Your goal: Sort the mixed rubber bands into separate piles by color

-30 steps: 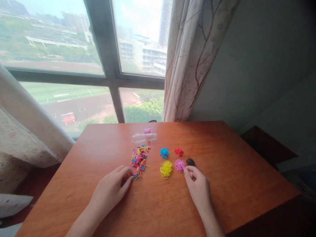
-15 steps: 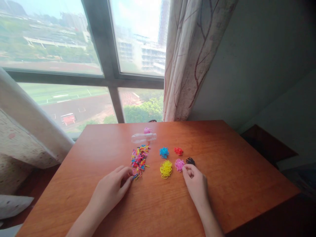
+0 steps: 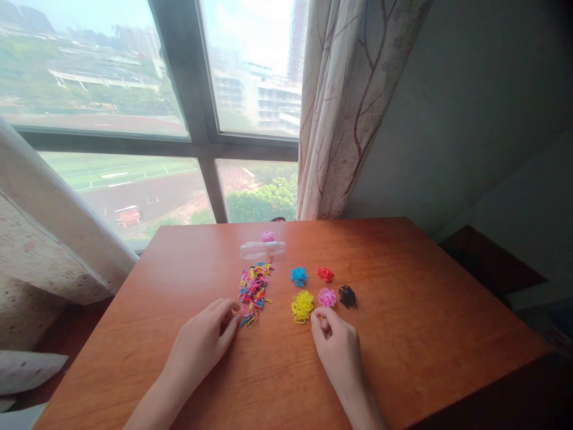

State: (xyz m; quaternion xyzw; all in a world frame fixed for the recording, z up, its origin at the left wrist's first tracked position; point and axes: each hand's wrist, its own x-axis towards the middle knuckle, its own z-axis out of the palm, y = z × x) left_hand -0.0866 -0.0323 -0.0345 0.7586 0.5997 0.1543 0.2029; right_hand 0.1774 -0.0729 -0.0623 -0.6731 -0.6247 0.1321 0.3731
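A mixed pile of colourful rubber bands [image 3: 255,289] lies left of centre on the wooden table [image 3: 250,376]. My left hand [image 3: 206,334] rests at the pile's lower left edge, fingers curved and a gap between thumb and fingertips. My right hand [image 3: 338,343] is closed in a pinch just right of the yellow rubber bands [image 3: 302,307]; whatever its fingertips hold, if anything, is hidden. Beyond it sit single-colour heaps: pink rubber bands [image 3: 327,297], black rubber bands [image 3: 347,296], red rubber bands [image 3: 325,274] and blue rubber bands [image 3: 299,276].
A clear plastic bottle [image 3: 262,250] lies on its side behind the mixed pile, with a pinkish-purple item [image 3: 268,236] just behind it. The window [image 3: 201,143] and a patterned curtain [image 3: 331,119] border the table's far edge.
My right hand has moved left and toward me, from beside the pink and black heaps to the yellow one, uncovering the black heap. My left hand has barely moved.
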